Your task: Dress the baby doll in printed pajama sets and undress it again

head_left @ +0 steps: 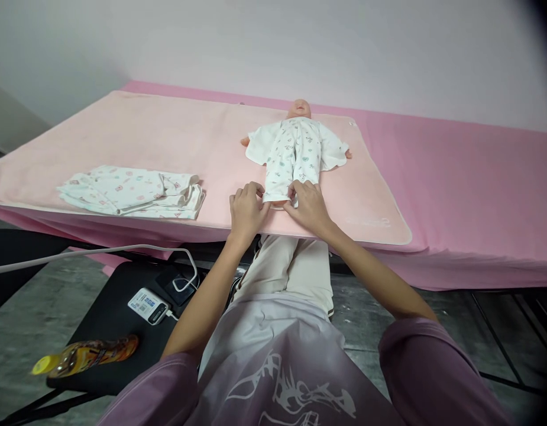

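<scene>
Doll (300, 109) x1: L hand (248, 210) & R hand (309, 204) pinch 1 pants cuff (275, 197), w/ 1 clothes pile (131, 192) to L.

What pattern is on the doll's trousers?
The trousers are white with small, scattered prints, clearest in the head view.

The left forearm (206, 296) and right forearm (377, 272) reach forward, converging (the right slants flatter). The left hand (247, 210) and right hand (309, 206) sit near each other, apart, backs showing, both pinching.

Pink-draped table (468, 195): peach mat (167, 133) carrying dressed doll (297, 139), folded cloth (131, 192), probably clothing.
</scene>
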Available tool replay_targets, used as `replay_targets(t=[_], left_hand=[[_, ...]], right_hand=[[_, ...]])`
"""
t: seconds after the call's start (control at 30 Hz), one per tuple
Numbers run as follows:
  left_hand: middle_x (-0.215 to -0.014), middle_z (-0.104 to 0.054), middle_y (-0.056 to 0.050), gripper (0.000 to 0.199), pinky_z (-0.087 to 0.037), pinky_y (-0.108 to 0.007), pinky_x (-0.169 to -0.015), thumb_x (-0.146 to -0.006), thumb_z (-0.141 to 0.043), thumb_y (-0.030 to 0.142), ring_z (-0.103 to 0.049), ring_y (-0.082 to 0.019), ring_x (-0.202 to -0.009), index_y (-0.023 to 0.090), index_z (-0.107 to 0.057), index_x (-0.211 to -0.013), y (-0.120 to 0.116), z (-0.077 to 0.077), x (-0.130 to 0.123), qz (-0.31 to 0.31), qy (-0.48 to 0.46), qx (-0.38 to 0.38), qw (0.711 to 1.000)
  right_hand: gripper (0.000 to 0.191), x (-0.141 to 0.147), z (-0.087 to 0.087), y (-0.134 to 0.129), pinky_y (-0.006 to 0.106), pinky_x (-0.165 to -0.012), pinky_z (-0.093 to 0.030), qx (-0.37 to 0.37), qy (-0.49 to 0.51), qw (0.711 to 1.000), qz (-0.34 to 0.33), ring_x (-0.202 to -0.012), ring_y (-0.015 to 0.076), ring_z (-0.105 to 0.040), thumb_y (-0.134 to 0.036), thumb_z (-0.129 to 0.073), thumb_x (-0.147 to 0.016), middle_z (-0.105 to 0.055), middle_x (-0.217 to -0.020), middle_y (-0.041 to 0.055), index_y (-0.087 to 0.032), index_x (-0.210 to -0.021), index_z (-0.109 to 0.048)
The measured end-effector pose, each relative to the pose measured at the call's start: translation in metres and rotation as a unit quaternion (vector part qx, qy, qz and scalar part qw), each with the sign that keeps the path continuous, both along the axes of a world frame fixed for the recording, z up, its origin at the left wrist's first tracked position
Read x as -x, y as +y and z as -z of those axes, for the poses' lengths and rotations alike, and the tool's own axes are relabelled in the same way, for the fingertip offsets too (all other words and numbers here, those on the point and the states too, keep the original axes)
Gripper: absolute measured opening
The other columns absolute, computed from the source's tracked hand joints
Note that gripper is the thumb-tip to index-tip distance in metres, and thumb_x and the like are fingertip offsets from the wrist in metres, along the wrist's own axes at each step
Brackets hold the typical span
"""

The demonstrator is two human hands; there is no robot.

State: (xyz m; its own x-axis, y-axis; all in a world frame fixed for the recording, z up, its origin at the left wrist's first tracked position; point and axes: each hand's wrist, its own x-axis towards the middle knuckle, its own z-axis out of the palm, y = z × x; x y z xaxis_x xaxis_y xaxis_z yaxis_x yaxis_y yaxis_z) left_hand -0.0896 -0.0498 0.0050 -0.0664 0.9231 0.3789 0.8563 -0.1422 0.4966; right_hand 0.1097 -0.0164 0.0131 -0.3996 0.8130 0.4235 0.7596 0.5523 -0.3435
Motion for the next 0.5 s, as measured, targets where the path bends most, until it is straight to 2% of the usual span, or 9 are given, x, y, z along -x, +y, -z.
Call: replay_targets(t=[0.17,0.33,0.43,0.5], left_hand=[[-0.131,-0.068,-0.013,0.031,-0.041,-0.047,-0.098,-0.093,-0.063,0.025,-0.058,-0.037,-0.119,0.025,-0.057,-0.123,-0.014,-0.005,0.003,0.013,0.014,-0.014,1.0],[-0.144,-0.06,-0.015,0.04,-0.042,-0.049,-0.104,-0.095,-0.065,0.033,-0.052,-0.038,-0.13,0.025,-0.056,-0.134,-0.03,-0.009,-0.004,0.072,0.015,-0.042,0.996],[-0.145,-0.06,-0.015,0.039,-0.04,-0.05,-0.106,-0.098,-0.065,0.042,-0.05,-0.037,-0.131,0.026,-0.059,-0.134,-0.025,-0.01,-0.022,0.124,0.042,-0.041,0.99],[-0.141,-0.062,-0.015,0.037,-0.039,-0.051,-0.106,-0.099,-0.066,0.046,-0.051,-0.038,-0.129,0.027,-0.062,-0.13,-0.015,-0.008,-0.036,0.138,0.068,-0.032,0.988]], right_hand=[[0.014,-0.015,-0.005,-0.014,0.045,-0.099,-0.039,-0.015,0.002,1.0,-0.017,-0.111,0.0326,-0.058,-0.026,-0.056,-0.097,-0.07,-0.113,0.0104,-0.023,-0.11,-0.059],[0.027,-0.057,0.017,-0.03,0.049,-0.1,-0.043,-0.037,0.05,0.998,0.032,-0.121,0.0372,-0.056,-0.034,-0.064,-0.096,-0.065,-0.131,0.0144,-0.024,-0.12,-0.06],[0.032,-0.076,0.03,-0.03,0.052,-0.101,-0.045,-0.026,0.086,0.994,0.066,-0.12,0.0376,-0.057,-0.035,-0.066,-0.094,-0.066,-0.129,0.0149,-0.025,-0.123,-0.058],[0.032,-0.081,0.034,-0.028,0.051,-0.101,-0.046,-0.014,0.113,0.99,0.083,-0.117,0.0359,-0.058,-0.037,-0.065,-0.095,-0.067,-0.127,0.0146,-0.024,-0.124,-0.058]])
